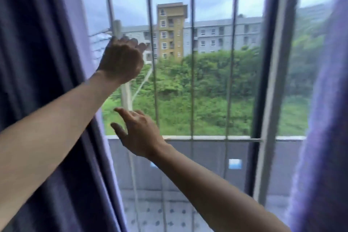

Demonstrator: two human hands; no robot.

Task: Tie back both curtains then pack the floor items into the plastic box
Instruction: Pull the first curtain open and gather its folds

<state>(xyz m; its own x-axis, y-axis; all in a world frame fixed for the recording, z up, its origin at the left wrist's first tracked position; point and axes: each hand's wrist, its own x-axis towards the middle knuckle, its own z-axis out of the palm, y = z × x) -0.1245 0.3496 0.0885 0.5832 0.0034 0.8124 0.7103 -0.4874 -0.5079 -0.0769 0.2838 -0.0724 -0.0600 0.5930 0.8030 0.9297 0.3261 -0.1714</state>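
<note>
We see both hands raised in front of a barred window (192,81). The left hand (120,60) is up at the inner edge of the left curtain (47,62), back of the hand toward the camera, fingers bent forward at the top; whether they grip the fabric or a window bar we cannot tell, as the fingertips are hidden and blurred. The right hand (139,133) sits lower and just right of that curtain's edge, fingers spread and relaxed, thumb out, holding nothing. The left curtain, dark purple, hangs in loose folds down the left side. The right curtain (320,118), lighter purple, hangs at the far right edge, well apart from both hands. Beyond the bars: a balcony wall (207,156), green vegetation, apartment buildings (171,30).
</note>
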